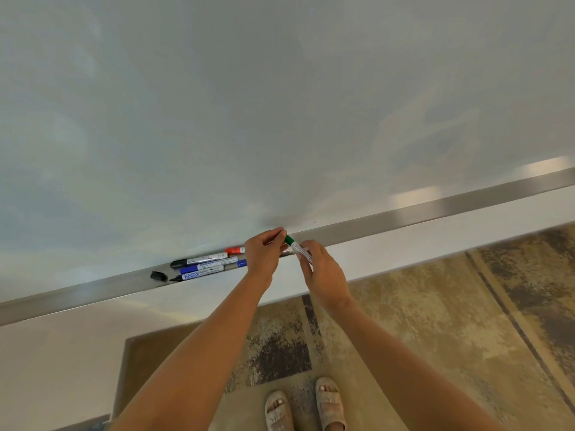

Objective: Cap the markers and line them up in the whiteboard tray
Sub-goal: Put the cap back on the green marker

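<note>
A green marker is held above the whiteboard tray. My right hand grips its white barrel. My left hand pinches its green capped end between the fingertips. In the tray to the left lie a black-capped marker, a blue-capped marker and an uncapped marker with its dark tip bare. A red marker end and a blue one show beside my left hand. A loose black cap rests at the far left of the group.
The whiteboard fills the upper view above the metal tray. Below are a white wall strip, a patterned carpet and my sandalled feet.
</note>
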